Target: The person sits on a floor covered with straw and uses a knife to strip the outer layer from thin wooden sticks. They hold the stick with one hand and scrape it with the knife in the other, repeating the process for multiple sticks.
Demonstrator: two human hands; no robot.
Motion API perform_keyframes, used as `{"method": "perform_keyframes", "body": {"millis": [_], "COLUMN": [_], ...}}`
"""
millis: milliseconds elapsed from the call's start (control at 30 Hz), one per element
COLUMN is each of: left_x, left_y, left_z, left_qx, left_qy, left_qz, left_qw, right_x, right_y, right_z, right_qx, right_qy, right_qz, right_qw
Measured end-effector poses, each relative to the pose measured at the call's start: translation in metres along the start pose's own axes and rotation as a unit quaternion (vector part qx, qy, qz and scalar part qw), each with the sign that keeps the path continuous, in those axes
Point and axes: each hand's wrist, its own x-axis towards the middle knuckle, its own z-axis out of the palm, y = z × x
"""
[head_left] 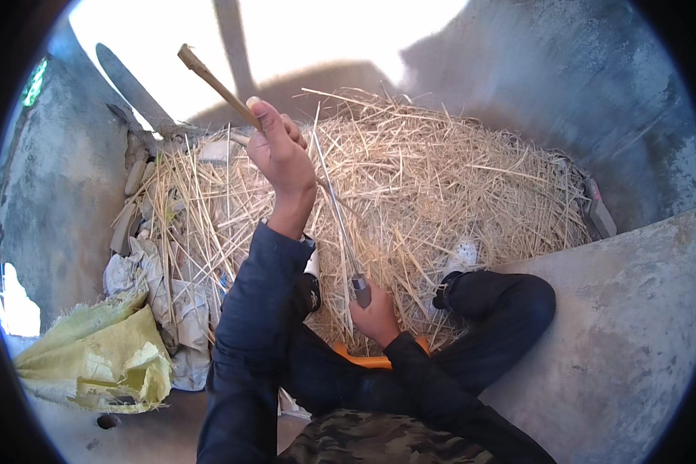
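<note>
My left hand [282, 158] is raised over the straw, its fingers wrapped round a thin wooden stick [220, 87]. The stick slants toward the far left, and its thinner end comes out below my fist. Lower and nearer to me, my right hand [377, 315] grips the grey-brown handle of a long, narrow-bladed knife [340, 220]. The blade points up and away, passing just right of my left wrist; whether it touches the stick I cannot tell. Under both hands spreads a heap of dry straw [456, 178].
A torn yellow woven sack [93, 356] and crumpled pale sheeting [189, 336] lie at the left. Concrete walls [595, 85] surround the straw. Between my legs shows part of an orange object [356, 358]. A brick-like block [598, 209] rests at the right wall.
</note>
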Motion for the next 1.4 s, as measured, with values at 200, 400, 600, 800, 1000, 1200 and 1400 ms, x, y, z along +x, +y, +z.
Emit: {"method": "perform_keyframes", "body": {"millis": [200,400,600,800,1000,1200,1400], "left_x": [0.003,0.007,0.009,0.011,0.005,0.014,0.015], "left_y": [-0.004,0.002,0.0,0.001,-0.003,-0.003,-0.003], "left_z": [0.006,0.0,0.0,0.001,-0.006,-0.002,-0.012], "left_qx": [0.035,0.002,0.014,0.004,0.013,-0.045,-0.084], "left_qy": [-0.008,0.013,0.022,0.038,0.029,0.01,0.006], "left_qz": [0.009,-0.001,0.004,-0.01,0.002,-0.01,-0.023], "left_qw": [0.999,1.0,1.0,0.999,0.999,0.999,0.996], "right_x": [0.02,0.007,0.009,0.019,0.007,0.01,0.001], "right_y": [0.057,0.05,0.06,0.094,0.109,0.09,0.02], "right_z": [0.006,0.012,0.014,0.017,0.006,0.012,0.014], "right_qx": [-0.032,0.014,-0.017,0.015,-0.044,0.056,0.072], "right_qy": [-0.005,0.002,-0.018,-0.036,-0.024,-0.019,-0.036], "right_qz": [0.023,-0.014,0.036,0.052,0.063,-0.003,0.027], "right_qw": [0.999,1.0,0.999,0.998,0.997,0.998,0.996]}}
